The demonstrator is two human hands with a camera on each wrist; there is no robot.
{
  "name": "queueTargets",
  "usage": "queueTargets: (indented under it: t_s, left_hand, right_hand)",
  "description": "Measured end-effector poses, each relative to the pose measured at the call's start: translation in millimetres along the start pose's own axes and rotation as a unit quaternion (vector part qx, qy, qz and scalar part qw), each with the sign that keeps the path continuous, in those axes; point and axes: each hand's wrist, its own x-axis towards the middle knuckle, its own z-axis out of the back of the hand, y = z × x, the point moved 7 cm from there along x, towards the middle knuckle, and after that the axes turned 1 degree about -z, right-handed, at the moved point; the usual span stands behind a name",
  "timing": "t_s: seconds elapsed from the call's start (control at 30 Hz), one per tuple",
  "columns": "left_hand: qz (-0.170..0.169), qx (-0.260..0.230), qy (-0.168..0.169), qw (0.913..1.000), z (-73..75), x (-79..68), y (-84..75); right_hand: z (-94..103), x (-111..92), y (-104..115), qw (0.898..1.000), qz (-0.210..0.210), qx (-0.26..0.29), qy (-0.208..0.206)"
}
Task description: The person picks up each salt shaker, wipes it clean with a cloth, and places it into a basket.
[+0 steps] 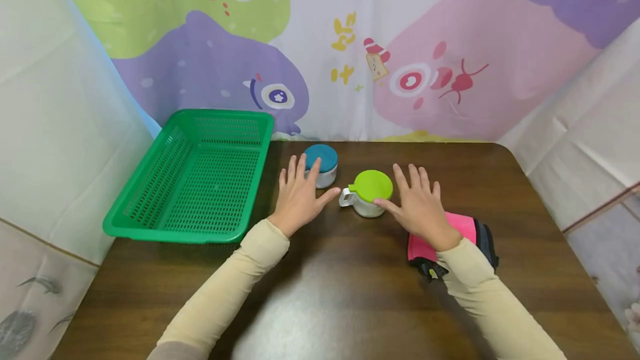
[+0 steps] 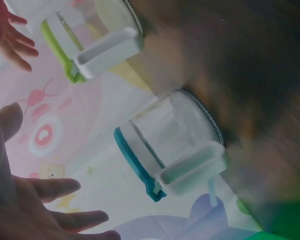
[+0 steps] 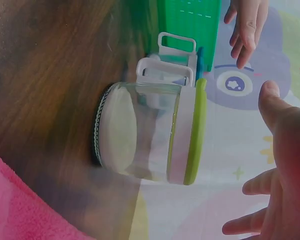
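A glass seasoning jar with a blue lid (image 1: 324, 156) and a white handle stands upright near the table's back edge. To its right and closer is a matching jar with a lime-green lid (image 1: 374, 185); white contents show low inside its glass (image 3: 119, 131). My left hand (image 1: 298, 198) hovers beside the blue-lidded jar, fingers spread, and partly hides it in the head view. My right hand (image 1: 421, 208) is spread at the green-lidded jar's right side. The wrist views show gaps between both hands and the jars; neither hand holds anything.
A green plastic basket (image 1: 243, 200) with slotted walls sits at the table's left. Under my right wrist lies a folded pink cloth (image 1: 462, 226) with dark trim. A cartoon-printed curtain (image 1: 345, 99) hangs right behind the brown table (image 1: 340, 299).
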Motion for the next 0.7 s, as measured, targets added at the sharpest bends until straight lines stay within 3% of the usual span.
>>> queueTargets:
  t_s: [0.23, 0.57, 0.7]
  left_hand:
    - [-0.013, -0.030, -0.007, 0.9995, 3.1, 1.3, -4.4]
    - [-0.017, -0.073, 0.023, 0.9969, -4.9, 1.8, -11.0]
    - [-0.021, -0.086, 0.019, 0.9959, -5.8, 3.2, -13.8]
  right_hand:
    - [3.9, -2.6, -6.1, 1.000, -0.011, 0.011, 0.009]
    - [11.9, -8.5, -15.0, 1.000, -0.004, 0.025, -0.001]
    - [12.7, -10.6, -20.0, 1.000, -0.007, 0.026, -0.004]
